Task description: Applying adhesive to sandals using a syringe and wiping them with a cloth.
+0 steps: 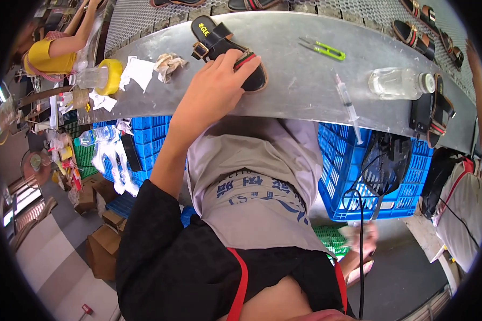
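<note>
Nearest the camera is the person's own torso in a grey apron over a dark top, from which the left forearm rises to the metal worktop (305, 91). The left hand (214, 88) lies palm down on a black sandal (225, 51), fingers pressed flat over its toe end and strap rather than curled round it; the grip is a downward press, not a pinch. The right hand (361, 235) hangs low beside the apron, blurred, near a black cable; whether it is closed on anything cannot be told.

The sandal sits near the middle of the worktop, close to its far edge. Its long axis runs diagonally, heel up and to the left toward the mesh beyond, toe down and to the right under the hand. A buckle shows at its left side.

By the look of it, the hand is steadying or drawing the sandal in for inspection or finishing. A next move would likely call for closing the fingers round the sole to lift or turn it.

Green thread snips (324, 49), a syringe (348, 104) and a clear bottle (399, 83) lie to the right; crumpled rags (168, 64) and a yellow tape roll (111, 75) to the left.
</note>
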Motion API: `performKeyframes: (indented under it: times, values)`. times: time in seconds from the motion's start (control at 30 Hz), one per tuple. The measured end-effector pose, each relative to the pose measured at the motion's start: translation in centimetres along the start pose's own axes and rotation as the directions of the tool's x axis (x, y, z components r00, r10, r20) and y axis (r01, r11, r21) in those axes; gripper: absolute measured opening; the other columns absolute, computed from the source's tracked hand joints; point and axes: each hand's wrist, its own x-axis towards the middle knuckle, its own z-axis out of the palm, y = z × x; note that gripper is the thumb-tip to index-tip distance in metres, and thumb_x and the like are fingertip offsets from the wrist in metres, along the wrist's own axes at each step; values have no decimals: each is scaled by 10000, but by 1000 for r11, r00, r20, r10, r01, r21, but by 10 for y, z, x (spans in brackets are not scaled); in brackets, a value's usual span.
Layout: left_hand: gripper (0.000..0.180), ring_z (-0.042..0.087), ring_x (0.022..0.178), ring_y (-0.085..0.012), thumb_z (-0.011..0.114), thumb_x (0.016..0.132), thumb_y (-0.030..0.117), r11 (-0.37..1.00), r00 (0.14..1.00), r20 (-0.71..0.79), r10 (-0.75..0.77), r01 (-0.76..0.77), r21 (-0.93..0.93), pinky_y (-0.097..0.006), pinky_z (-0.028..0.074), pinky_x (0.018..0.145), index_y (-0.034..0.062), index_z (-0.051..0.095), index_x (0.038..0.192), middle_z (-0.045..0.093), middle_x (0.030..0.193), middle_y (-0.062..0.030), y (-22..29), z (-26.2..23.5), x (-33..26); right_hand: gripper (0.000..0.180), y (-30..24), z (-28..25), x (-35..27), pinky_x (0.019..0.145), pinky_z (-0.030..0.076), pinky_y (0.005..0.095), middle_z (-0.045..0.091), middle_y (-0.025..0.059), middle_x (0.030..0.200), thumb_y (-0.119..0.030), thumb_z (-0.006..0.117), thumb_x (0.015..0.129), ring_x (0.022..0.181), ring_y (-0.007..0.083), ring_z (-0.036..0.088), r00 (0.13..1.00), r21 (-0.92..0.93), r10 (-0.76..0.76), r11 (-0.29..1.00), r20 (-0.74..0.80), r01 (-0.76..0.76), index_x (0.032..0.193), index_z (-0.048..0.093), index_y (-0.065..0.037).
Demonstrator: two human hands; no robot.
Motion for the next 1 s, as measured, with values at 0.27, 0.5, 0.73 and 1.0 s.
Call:
performKeyframes:
  times: [0.27,0.5,0.73,1.0]
  values:
    - [427,592,998,-261,715,847,39,827,998,-40,-45,15,-562,-330,494,873,82,657,1268,578,1091,-99,32,31,-1,393,167,68,48,430,362,316,582,130,662,-193,687,886,459,159,482,952,449,274,840,134,-305,1102,515,85]
    - [690,558,1070,-331,863,713,130,899,999,-19,45,-49,-436,-392,505,896,151,609,1354,460,1254,-164,30,32,-15,363,186,175,164,614,436,221,662,97,879,-154,635,978,737,117,600,930,-327,260,883,-260,-338,1299,563,0]
    - [787,573,923,-290,873,679,106,928,993,-62,101,-116,-354,-381,515,786,164,568,1402,487,1101,-125,24,43,-13,291,204,215,237,721,521,346,668,211,964,-27,650,949,776,303,647,953,-934,-210,237,218,266,1219,595,66]
    - [827,563,807,-240,897,646,114,874,990,-132,51,-108,-475,-341,502,666,145,557,1400,554,982,-82,15,57,-13,269,202,225,252,645,491,342,638,187,905,-3,625,949,720,282,614,975,-960,-133,194,180,204,1212,608,47]
